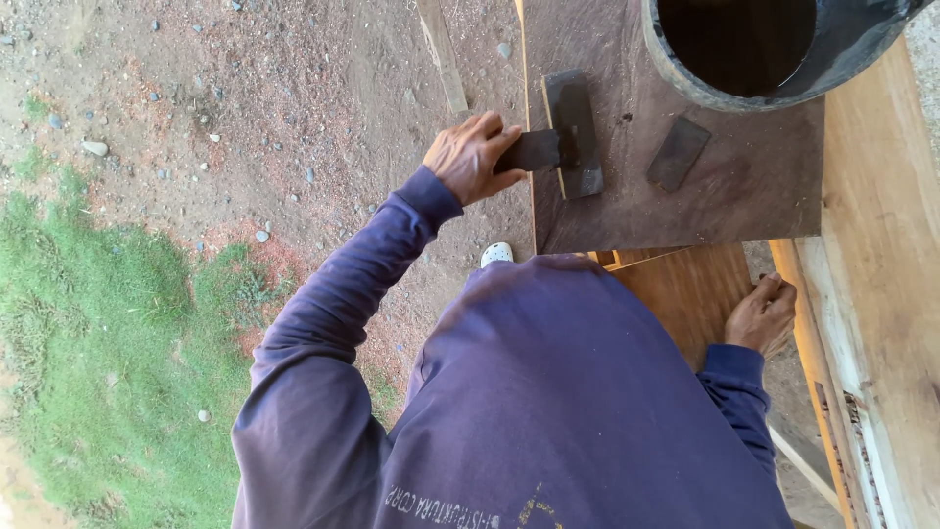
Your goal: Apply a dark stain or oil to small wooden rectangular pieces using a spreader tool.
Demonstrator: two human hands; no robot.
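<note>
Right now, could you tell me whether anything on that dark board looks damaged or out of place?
The dark board is scuffed and dusty. A small flat dark piece lies loose and askew beside the black tub. The left hand grips the handle of a flat dark tool lying across the board's edge. Nothing looks spilled.

- A black round bucket [754,59] with a dark inside sits at the top right of the frame.
- A small flat dark rectangular block [678,153] lies just below it.
- Green grass [88,323] fills the lower left.
- Bare brown dirt [294,88] with scattered grey pebbles [95,148] covers the upper left.
- A pale wooden beam [881,245] runs down the right edge.
</note>
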